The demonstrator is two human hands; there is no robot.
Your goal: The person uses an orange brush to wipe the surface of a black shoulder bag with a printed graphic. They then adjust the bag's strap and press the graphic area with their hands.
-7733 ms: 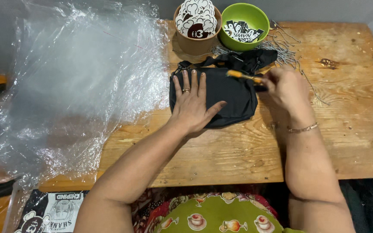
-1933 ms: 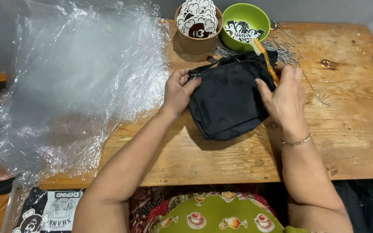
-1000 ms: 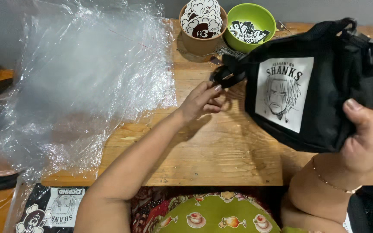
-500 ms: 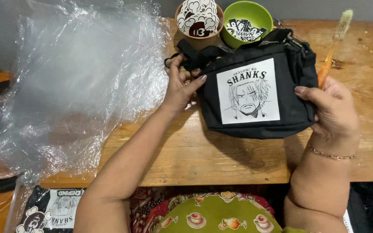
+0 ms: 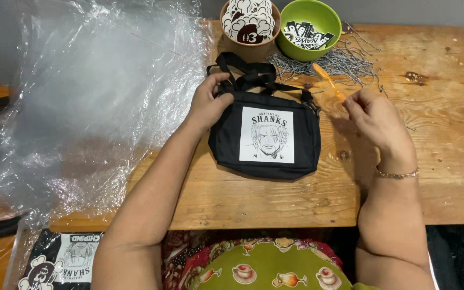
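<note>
A small black pouch bag (image 5: 226,137) with a white printed face patch lies flat on the wooden table (image 5: 275,198), patch side up. My left hand (image 5: 206,102) grips the bag's top left corner by its black strap (image 5: 245,72). To the right of the bag, my right hand (image 5: 374,121) pinches a thin orange-handled tool (image 5: 328,81) that points up and to the left, clear of the bag.
A brown bowl (image 5: 249,27) and a green bowl (image 5: 307,24) hold printed stickers at the table's far edge. A pile of metal ball chains (image 5: 345,62) lies beside them. Crumpled clear plastic wrap (image 5: 87,102) covers the left side. Another printed black bag (image 5: 63,263) lies below left.
The bag was turned over from its plain side, lifted, then laid down flat with the printed patch up. My right hand let go of the bag and now holds only the orange tool.
</note>
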